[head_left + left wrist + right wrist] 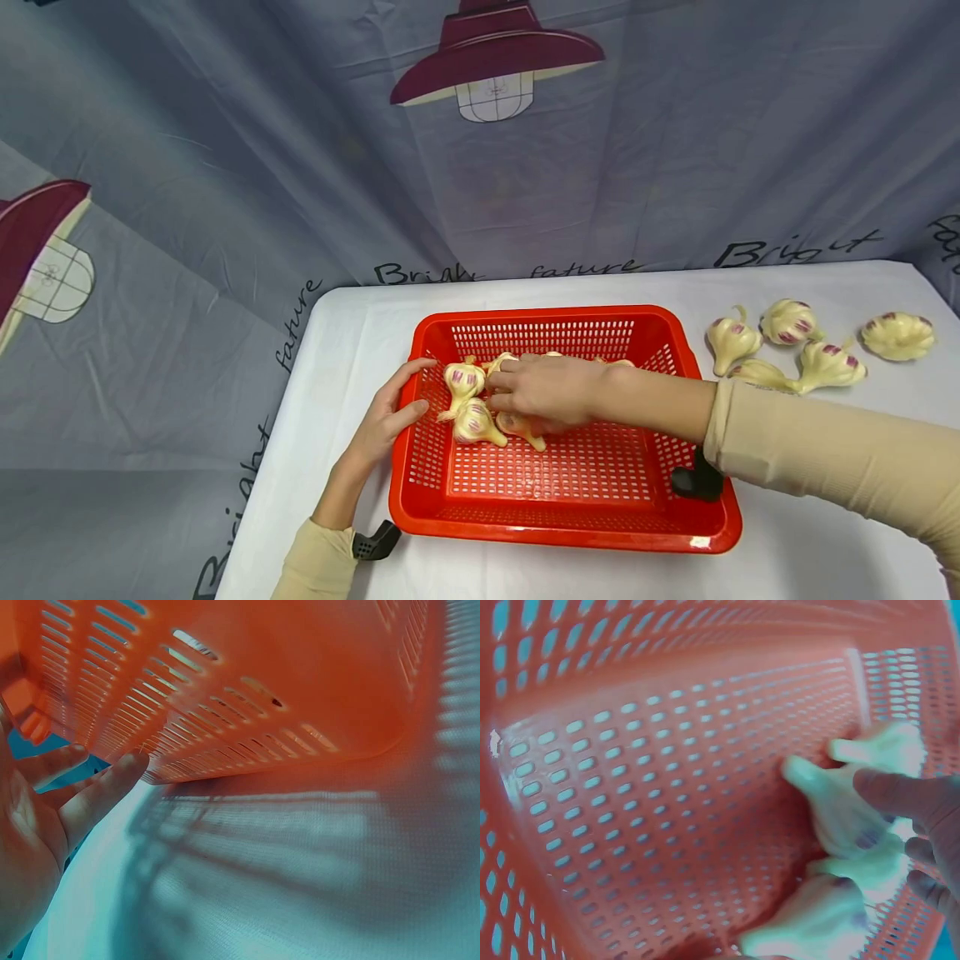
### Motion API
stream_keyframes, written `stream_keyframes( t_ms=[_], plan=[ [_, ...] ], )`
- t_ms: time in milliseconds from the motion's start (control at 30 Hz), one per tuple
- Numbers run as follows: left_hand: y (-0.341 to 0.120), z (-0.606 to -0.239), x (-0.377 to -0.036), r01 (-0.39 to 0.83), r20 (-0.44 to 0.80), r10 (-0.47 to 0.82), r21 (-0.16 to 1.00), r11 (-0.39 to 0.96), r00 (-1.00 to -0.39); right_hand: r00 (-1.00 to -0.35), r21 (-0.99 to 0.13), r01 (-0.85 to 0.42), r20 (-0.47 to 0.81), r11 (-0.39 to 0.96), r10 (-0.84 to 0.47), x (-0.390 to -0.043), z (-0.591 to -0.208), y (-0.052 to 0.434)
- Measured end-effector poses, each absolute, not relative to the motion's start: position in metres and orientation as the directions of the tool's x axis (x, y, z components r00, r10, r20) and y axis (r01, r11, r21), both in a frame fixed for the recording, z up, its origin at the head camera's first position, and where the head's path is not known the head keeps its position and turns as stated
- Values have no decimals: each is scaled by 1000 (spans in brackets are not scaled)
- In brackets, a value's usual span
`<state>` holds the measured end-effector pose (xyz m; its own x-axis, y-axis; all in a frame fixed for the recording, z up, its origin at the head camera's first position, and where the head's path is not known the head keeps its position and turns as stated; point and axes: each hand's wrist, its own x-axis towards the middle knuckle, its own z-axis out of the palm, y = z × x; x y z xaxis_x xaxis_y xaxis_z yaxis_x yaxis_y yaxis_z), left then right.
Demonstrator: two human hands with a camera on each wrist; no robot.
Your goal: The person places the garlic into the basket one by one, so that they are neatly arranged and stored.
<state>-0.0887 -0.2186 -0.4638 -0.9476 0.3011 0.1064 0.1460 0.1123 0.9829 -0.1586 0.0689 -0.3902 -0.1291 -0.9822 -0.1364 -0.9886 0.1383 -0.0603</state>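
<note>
A red perforated plastic basket stands on the table with several garlic bulbs inside, grouped toward its left and far sides. My left hand grips the basket's left rim; in the left wrist view its fingers lie along the outer wall. Inside the basket, my right hand reaches down over the garlic. In the right wrist view its thumb lies on one garlic bulb, with fingertips at that bulb's far side. Parts of the bulbs under the right hand are hidden in the head view.
Several more garlic bulbs lie on the white tablecloth right of the basket. A grey curtain printed with lamps and lettering hangs behind the table. Black wrist devices sit on both arms.
</note>
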Motion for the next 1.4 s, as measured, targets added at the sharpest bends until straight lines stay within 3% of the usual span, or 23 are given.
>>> stream_keyframes(
  t_ms=[300,567,700,967,1267,1400],
  plan=[
    [-219,-465,-89,139,103,304,985,101,-947,-307,-478,-834,-14,276,-952,-155,-367,104],
    [-219,-465,-88,123,90,299,988,96,-950,-542,-671,-660,113,338,-833,-150,-363,151],
    [-219,-464,-87,116,83,295,988,97,-952,-659,-790,-538,176,294,-731,-142,-370,176],
    [-217,-463,-87,112,77,288,988,109,-955,-840,-872,-425,280,243,-464,-119,-392,216],
    [-216,-463,-86,107,69,281,987,122,-957,-908,-937,-332,349,-109,-231,-96,-434,266],
    [-217,-463,-86,105,69,282,988,114,-957,-930,-930,-314,342,-191,-137,-80,-455,289]
  ],
)
